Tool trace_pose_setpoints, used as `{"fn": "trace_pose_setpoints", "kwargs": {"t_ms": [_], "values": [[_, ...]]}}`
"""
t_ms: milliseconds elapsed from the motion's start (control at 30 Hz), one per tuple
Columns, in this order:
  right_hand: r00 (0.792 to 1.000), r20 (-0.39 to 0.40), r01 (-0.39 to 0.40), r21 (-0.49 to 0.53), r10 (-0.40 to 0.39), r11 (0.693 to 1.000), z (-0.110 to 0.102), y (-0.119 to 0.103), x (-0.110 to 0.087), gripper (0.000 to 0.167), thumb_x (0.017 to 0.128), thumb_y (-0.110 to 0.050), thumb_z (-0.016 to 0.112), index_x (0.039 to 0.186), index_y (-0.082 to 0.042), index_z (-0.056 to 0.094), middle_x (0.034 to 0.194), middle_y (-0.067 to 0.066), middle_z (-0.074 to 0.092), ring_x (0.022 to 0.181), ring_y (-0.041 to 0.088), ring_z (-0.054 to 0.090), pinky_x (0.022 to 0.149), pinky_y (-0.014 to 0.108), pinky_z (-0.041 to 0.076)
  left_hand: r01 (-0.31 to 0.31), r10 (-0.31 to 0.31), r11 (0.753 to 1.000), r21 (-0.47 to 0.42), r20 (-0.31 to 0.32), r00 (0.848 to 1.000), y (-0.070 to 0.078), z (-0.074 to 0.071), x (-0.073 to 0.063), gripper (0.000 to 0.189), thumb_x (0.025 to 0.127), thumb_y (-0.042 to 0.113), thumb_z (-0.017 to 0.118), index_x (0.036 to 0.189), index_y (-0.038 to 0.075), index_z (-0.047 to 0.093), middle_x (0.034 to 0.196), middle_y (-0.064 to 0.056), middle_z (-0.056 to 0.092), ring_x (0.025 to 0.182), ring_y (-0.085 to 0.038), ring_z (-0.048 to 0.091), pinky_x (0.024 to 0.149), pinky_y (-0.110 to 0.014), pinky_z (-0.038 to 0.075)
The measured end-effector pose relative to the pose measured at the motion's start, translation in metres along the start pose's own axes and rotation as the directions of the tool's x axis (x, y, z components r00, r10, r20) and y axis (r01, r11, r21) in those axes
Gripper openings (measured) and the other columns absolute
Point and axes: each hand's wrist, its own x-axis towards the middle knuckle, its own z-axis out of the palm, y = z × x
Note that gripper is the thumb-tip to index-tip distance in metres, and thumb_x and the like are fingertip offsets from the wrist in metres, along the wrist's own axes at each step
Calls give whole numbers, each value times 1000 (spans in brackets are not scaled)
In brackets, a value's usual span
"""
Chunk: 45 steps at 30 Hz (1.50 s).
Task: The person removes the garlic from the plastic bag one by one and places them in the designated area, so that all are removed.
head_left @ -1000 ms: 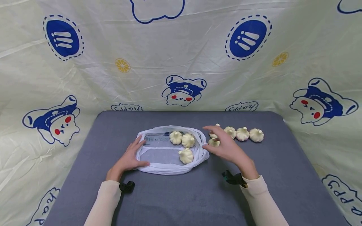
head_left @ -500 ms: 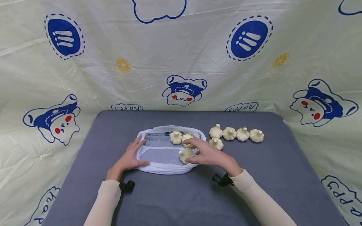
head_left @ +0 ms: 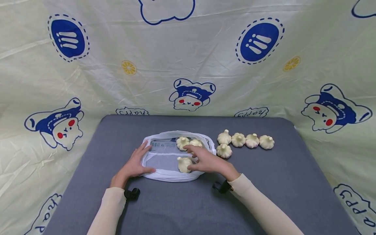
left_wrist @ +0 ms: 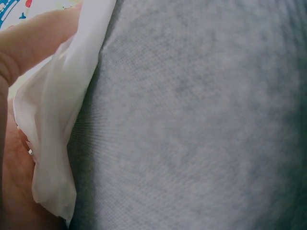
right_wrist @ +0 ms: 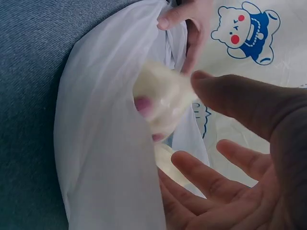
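A white plastic bag (head_left: pixel 173 176) lies mouth up on the table, its rim rolled into a wide oval. At its left end my left hand (head_left: pixel 136 162) holds the rim, thumb and fingers spread along it; folds of the plastic show between thumb and palm in the left wrist view. Over the right part of the mouth is my right hand (head_left: pixel 206 160), fingers spread. Its thumb tip is right at a garlic bulb (head_left: pixel 184 164), which looks blurred and pink-marked in the right wrist view. Two more garlic bulbs (head_left: pixel 182 143) sit at the back of the bag, one partly hidden by my fingers.
To the right of the bag, several garlic bulbs (head_left: pixel 238 139) stand in a row, with a single garlic bulb (head_left: pixel 224 151) in front of the row's left end. A grey cloth covers the table (head_left: pixel 188 209). A printed curtain (head_left: pixel 152 88) hangs behind it.
My right hand has come left from beside the outer garlic, over the bag's right rim and into its mouth. The front bulb in the bag has shifted left. My left hand stays put.
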Motion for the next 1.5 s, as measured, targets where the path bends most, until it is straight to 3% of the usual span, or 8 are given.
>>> {"fn": "trace_pose_setpoints", "kwargs": {"t_ms": [500, 767, 1000, 1367, 1500], "values": [[995, 96, 56, -152, -42, 987, 7, -5, 31, 55, 89, -3, 77, 140, -1, 58, 139, 14, 64, 121, 30, 65, 95, 39, 58, -5, 5, 1000, 14, -6, 1000, -1, 1, 1, 104, 77, 39, 87, 159, 3, 35, 173, -16, 11, 158, -45, 11, 127, -65, 4], [990, 136, 34, -111, -19, 993, 11, -2, 52, 49, 88, -4, 78, 134, -5, 62, 131, 14, 69, 118, 31, 68, 99, 37, 57, -4, 4, 1000, 17, -7, 1000, -1, 1, 2, 103, 76, 39, 87, 158, 3, 36, 173, -16, 12, 158, -44, 12, 127, -65, 5], [984, 178, 50, -156, -22, 986, 10, 2, 63, 46, 87, -16, 83, 129, -8, 66, 126, 10, 71, 108, 20, 68, 94, 31, 55, 1, -1, 1000, 22, -6, 1000, 0, 1, 2, 103, 76, 39, 87, 159, 3, 36, 173, -16, 13, 158, -44, 12, 127, -65, 4], [955, 294, -19, -109, 50, 994, 1, -6, 72, 49, 89, -13, 80, 135, -8, 64, 136, 12, 66, 124, 27, 63, 107, 42, 51, -9, 9, 1000, 20, -19, 1000, -1, 3, 2, 104, 75, 40, 88, 158, 4, 37, 173, -16, 15, 158, -43, 13, 127, -64, 5], [951, 306, -1, -114, 36, 993, 0, -5, 73, 45, 89, -12, 79, 131, -6, 65, 131, 10, 68, 117, 19, 62, 104, 38, 51, -4, 4, 1000, 13, -23, 1000, -1, 3, 3, 104, 75, 40, 88, 158, 3, 37, 172, -17, 16, 158, -44, 14, 127, -64, 6]]}}
